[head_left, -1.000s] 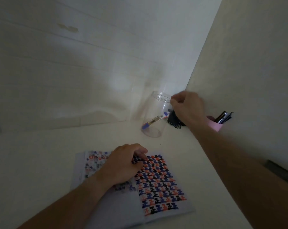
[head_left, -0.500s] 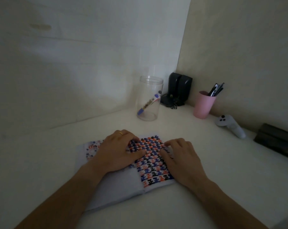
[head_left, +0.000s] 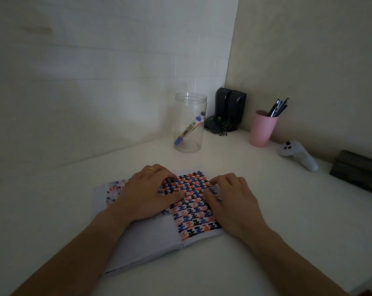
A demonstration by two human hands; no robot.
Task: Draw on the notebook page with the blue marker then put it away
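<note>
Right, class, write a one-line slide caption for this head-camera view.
Left hand and right hand rest flat on the patterned open notebook; blue-capped marker leans inside the clear plastic jar.

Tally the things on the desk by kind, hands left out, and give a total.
Notebook: 1
Clear jar: 1
Blue marker, inside the jar: 1
Pink cup holding pens, too dark to count: 1
Black speakers: 2
White controller: 1
Dark box at the right edge: 1
Total: 8, not counting the pens
</note>
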